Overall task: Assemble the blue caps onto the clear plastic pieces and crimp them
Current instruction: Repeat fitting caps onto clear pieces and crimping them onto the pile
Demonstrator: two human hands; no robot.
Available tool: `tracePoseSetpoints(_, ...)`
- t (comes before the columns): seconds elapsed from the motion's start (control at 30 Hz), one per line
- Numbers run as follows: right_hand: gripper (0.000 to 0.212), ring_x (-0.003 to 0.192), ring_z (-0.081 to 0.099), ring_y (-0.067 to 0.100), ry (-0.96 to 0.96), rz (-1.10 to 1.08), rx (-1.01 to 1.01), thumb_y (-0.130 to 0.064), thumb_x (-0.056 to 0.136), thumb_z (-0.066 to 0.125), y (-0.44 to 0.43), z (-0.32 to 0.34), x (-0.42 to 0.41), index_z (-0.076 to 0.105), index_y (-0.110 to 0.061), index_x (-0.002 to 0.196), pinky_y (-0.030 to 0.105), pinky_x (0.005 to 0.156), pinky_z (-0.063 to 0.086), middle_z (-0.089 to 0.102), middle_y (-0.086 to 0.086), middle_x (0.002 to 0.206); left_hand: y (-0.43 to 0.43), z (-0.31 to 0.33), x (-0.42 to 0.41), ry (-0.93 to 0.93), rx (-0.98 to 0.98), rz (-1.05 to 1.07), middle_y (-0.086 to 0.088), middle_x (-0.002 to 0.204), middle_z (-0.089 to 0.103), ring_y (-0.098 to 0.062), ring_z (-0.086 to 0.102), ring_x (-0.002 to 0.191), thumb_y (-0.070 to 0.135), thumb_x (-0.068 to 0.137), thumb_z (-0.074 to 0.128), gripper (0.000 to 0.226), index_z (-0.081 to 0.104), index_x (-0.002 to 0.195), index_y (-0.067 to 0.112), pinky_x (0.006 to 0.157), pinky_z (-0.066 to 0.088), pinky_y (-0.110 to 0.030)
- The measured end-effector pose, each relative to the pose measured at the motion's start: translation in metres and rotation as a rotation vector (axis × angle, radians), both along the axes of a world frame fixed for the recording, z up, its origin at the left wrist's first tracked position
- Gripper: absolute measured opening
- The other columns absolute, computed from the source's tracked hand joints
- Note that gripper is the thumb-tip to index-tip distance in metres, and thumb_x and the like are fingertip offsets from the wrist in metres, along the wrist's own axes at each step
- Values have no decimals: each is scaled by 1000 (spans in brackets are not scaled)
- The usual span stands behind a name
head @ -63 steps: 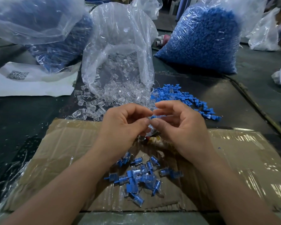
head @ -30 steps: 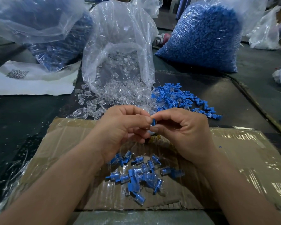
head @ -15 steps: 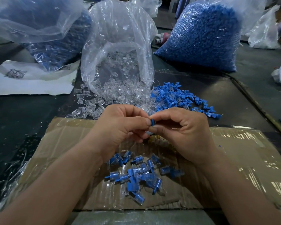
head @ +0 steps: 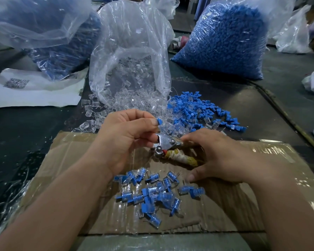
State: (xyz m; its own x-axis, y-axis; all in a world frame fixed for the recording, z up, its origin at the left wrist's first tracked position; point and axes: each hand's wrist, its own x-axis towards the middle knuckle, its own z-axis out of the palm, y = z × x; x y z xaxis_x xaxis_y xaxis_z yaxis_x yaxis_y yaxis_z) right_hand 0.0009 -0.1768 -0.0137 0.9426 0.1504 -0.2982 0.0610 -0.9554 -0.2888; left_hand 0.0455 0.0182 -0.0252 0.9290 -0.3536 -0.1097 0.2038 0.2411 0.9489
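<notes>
Nearest us, at the near end of the cardboard sheet [head: 261, 196], sit the finished pieces [head: 152, 196], blue tops set in glassy little barrels. Mid-sheet, our left hand [head: 123, 142] pinches one blue cap [head: 159, 121] between thumb and forefinger. Whether a clear body hangs under it, we cannot tell. Our right hand [head: 217, 156] curls round the tape-wrapped handles of the crimping pliers [head: 164, 144], whose shiny steel head points at the left fingers.

Our call is to seat the cap square, feed it straight in and squeeze once, firmly, because hard plastic may crack under a skewed bite.

Past the sheet's far edge, clear plastic pieces [head: 134, 100] spill glittering from a crinkly bag [head: 130, 51]. Ridged, matte loose blue caps [head: 194, 113] are scattered just beside them. Farther off is a bulging blue sack [head: 225, 42].
</notes>
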Motion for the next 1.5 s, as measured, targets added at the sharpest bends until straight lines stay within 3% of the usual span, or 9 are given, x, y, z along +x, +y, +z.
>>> tracePoseSetpoints(0.1,69,99,41,3,-49,-33,-13,-55,58,76,3,1,0,47,-42,119,32,88,42,43,-21,101,0,-2,1,0,3,-13,-2,56,63,-10,58,45,11,55,67,7,69,53,17,42,47,-17)
tracePoseSetpoints(0.27,19,75,49,8,-236,-54,-127,-32,73,65,16,-4,-1,55,-33,89,23,54,36,52,-12,84,0,-6,4,25,0,6,-4,57,64,-11,59,47,9,56,66,4,66,58,13,43,48,-18)
tracePoseSetpoints(0.5,5,71,41,1,-391,-74,-104,-30,87,54,11,-8,1,49,-30,89,14,54,27,48,-13,84,-1,-11,7,43,-35,66,-4,56,64,-10,61,50,7,61,61,13,58,73,5,44,49,-17)
tracePoseSetpoints(0.67,8,69,37,12,-647,-169,45,-17,83,62,8,4,-5,57,-22,80,28,60,20,44,-13,66,-1,-12,6,-83,5,107,0,58,65,-10,63,54,8,66,60,11,58,76,6,49,50,-17)
tracePoseSetpoints(0.77,13,59,40,6,-573,-188,102,-25,87,55,13,3,-6,45,-28,79,23,51,22,44,-12,63,-2,-12,3,-201,63,107,2,59,65,-10,63,57,3,74,59,5,59,75,9,54,51,-18)
tracePoseSetpoints(0.93,13,70,41,5,-478,-145,172,-22,90,51,18,-3,-5,45,-30,98,22,59,27,46,-12,84,-4,-11,-1,-314,91,114,2,64,66,-10,64,60,7,74,59,6,60,75,13,57,51,-17)
tracePoseSetpoints(1.1,37,87,33,2,-447,-132,127,-24,90,52,18,-7,-5,42,-26,125,18,70,19,37,-14,100,-6,-10,-3,-379,112,152,4,63,66,-8,64,58,0,79,58,16,59,74,15,56,51,-16)
tracePoseSetpoints(1.4,16,77,27,8,-513,-57,48,-24,87,55,20,-4,-4,40,-28,90,25,64,16,42,-11,82,-7,-8,-3,-384,133,168,4,62,65,-7,62,56,-3,80,59,18,59,74,14,56,51,-16)
tracePoseSetpoints(1.5,14,73,35,10,-520,-65,59,-24,85,55,21,-4,-4,41,-25,85,22,64,22,42,-12,77,-7,-8,-4,-392,145,173,4,61,65,-7,62,56,-3,80,58,19,59,73,15,56,51,-16)
